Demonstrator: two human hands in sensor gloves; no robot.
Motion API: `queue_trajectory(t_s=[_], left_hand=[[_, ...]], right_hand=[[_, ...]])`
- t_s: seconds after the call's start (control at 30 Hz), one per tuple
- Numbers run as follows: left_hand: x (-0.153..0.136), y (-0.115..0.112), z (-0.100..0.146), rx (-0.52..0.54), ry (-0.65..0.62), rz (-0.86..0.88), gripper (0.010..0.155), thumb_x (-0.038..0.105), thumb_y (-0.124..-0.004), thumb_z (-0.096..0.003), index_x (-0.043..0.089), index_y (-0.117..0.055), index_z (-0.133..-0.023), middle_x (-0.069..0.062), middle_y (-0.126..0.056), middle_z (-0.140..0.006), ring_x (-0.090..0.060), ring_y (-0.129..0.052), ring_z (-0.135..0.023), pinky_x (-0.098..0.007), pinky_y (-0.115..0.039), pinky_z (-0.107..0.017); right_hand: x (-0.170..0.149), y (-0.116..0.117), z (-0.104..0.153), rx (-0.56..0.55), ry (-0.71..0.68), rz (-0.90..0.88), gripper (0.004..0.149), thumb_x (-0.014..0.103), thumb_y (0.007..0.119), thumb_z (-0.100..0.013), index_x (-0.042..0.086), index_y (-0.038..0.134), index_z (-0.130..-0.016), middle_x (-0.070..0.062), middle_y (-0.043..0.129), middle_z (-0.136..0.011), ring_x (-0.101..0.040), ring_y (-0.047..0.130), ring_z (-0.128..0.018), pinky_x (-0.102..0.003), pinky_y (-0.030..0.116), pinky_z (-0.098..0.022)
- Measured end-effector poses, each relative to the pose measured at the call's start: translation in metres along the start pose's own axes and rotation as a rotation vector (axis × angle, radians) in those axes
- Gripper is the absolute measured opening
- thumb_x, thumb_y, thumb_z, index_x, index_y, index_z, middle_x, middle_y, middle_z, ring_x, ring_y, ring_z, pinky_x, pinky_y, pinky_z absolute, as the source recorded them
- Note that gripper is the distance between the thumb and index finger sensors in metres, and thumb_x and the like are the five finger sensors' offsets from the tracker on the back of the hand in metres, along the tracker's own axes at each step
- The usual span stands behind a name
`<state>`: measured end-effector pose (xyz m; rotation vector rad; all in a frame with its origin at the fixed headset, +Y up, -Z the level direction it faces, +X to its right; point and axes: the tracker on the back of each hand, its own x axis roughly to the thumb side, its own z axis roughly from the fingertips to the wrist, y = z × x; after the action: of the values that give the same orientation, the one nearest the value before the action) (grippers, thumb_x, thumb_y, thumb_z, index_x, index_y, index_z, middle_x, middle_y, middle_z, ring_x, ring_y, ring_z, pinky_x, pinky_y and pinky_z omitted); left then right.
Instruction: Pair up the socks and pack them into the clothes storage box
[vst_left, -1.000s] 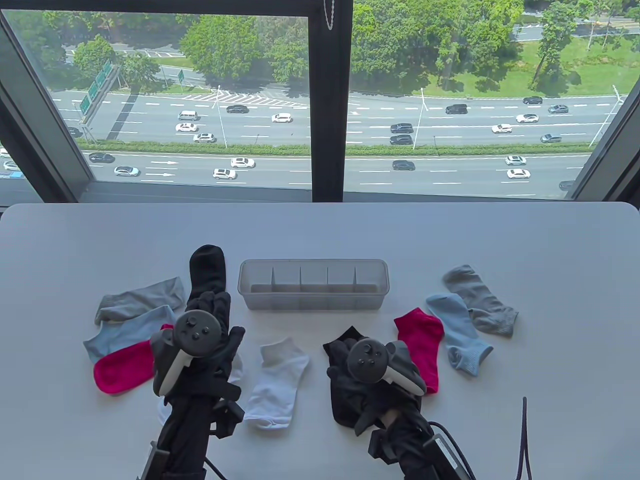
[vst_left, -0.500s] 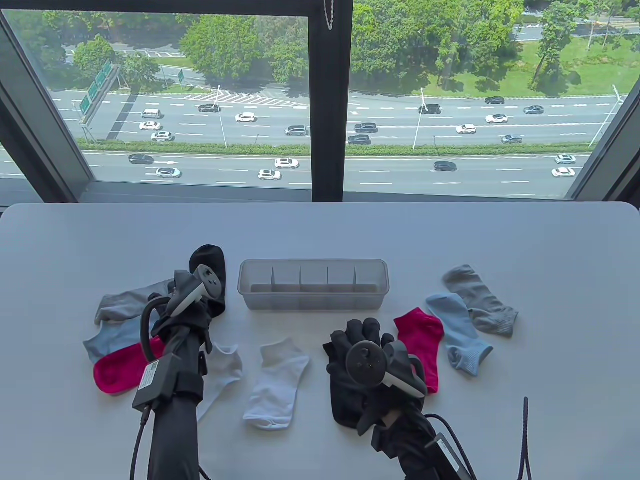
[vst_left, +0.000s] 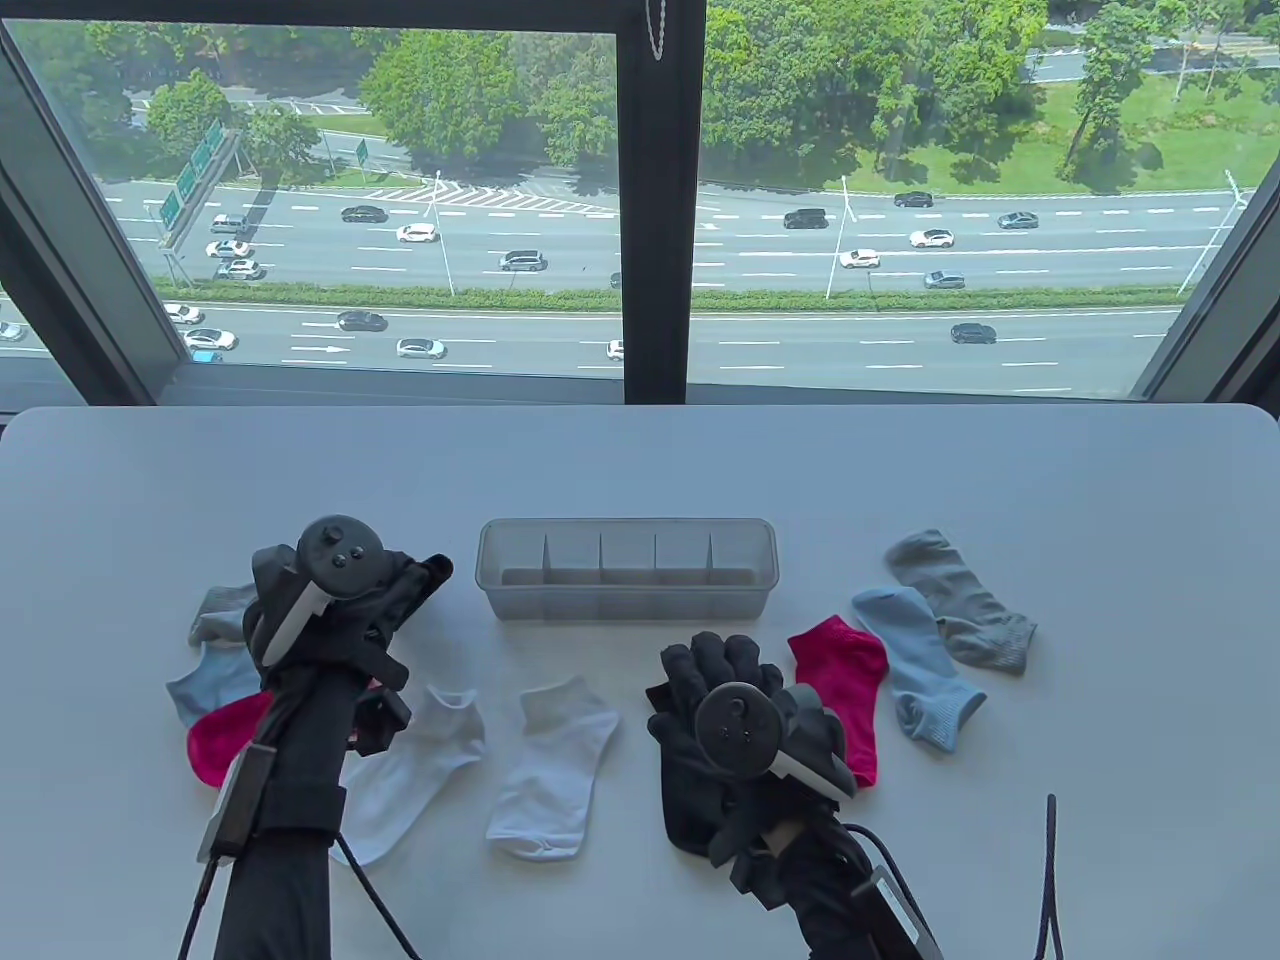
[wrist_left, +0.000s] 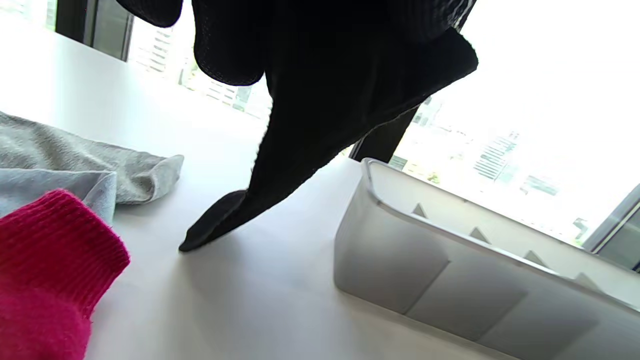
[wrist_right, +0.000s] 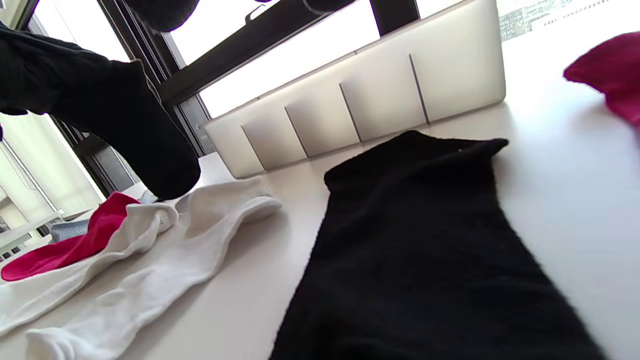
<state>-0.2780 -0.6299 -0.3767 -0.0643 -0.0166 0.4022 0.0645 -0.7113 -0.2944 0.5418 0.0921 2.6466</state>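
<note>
Black is the pair I'm matching: my left hand (vst_left: 385, 600) pinches one black sock (wrist_left: 320, 130) dangling off the desk (vst_left: 640, 470) beside the storage box (vst_left: 628, 580), while my right hand (vst_left: 715, 680) rests fingers-spread on its mate (wrist_right: 425, 240), pinning it flat for stacking.

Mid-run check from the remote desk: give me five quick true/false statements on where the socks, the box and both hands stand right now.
1. The storage box already holds a sock pair. False: its compartments are empty.
2. The left hand holds a black sock lifted, toe touching the table. True.
3. The right hand is over the other black sock. True.
4. Both white socks lie right of the box. False: they lie nearer the person, between the hands.
5. A pink sock lies beside the right hand. True.
</note>
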Motion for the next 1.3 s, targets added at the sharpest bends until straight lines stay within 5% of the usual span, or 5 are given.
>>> queue_trajectory(t_s=[0.33,0.6,0.87,0.97,1.3], left_hand=[[0.123,-0.043,0.074,-0.128,-0.272,0.476,0.049,0.034,-0.058,-0.0617,0.003,-0.085,-0.087,-0.024,-0.093,-0.089,-0.051,-0.086,-0.085,-0.067,-0.064,-0.066],[0.104,-0.075,0.068,-0.086,-0.203,0.471,0.047,0.038,-0.058,-0.0613,0.01,-0.082,-0.092,-0.021,-0.09,-0.094,-0.049,-0.084,-0.087,-0.067,-0.063,-0.067],[0.096,-0.099,0.06,-0.671,-0.5,0.71,0.088,0.055,-0.068,-0.0569,0.036,0.0,-0.11,-0.011,0.022,-0.11,-0.041,0.019,-0.103,-0.071,-0.001,-0.07],[0.099,-0.095,0.061,-0.364,-0.375,0.552,0.046,0.035,-0.068,-0.0593,0.022,-0.065,-0.103,-0.015,-0.03,-0.123,-0.047,-0.017,-0.113,-0.074,-0.023,-0.074],[0.109,-0.089,0.074,-0.074,-0.44,0.585,0.04,0.028,-0.07,-0.058,0.013,-0.066,-0.095,-0.016,-0.088,-0.085,-0.036,-0.093,-0.073,-0.061,-0.072,-0.064]], right_hand=[[0.052,-0.005,0.022,-0.2,-0.204,-0.082,0.094,0.051,0.069,-0.056,0.002,0.008,-0.109,-0.029,0.029,-0.116,-0.049,0.051,-0.101,-0.065,0.05,-0.073],[-0.01,-0.033,0.019,-0.314,-0.016,-0.45,0.038,0.04,0.064,-0.061,0.019,0.072,-0.092,-0.007,0.091,-0.08,-0.031,0.091,-0.075,-0.063,0.059,-0.069],[-0.02,-0.019,0.009,-0.064,-0.112,-0.848,0.039,0.044,0.064,-0.06,0.02,0.078,-0.087,-0.011,0.093,-0.08,-0.035,0.09,-0.074,-0.064,0.059,-0.068],[-0.021,-0.016,0.009,-0.05,-0.079,-0.869,0.041,0.043,0.064,-0.059,0.016,0.08,-0.087,-0.015,0.093,-0.08,-0.038,0.09,-0.074,-0.065,0.059,-0.067],[-0.01,-0.029,0.013,-0.086,-0.131,-0.54,0.076,0.045,0.075,-0.056,0.018,0.034,-0.114,-0.026,0.043,-0.118,-0.054,0.046,-0.103,-0.072,0.044,-0.07]])
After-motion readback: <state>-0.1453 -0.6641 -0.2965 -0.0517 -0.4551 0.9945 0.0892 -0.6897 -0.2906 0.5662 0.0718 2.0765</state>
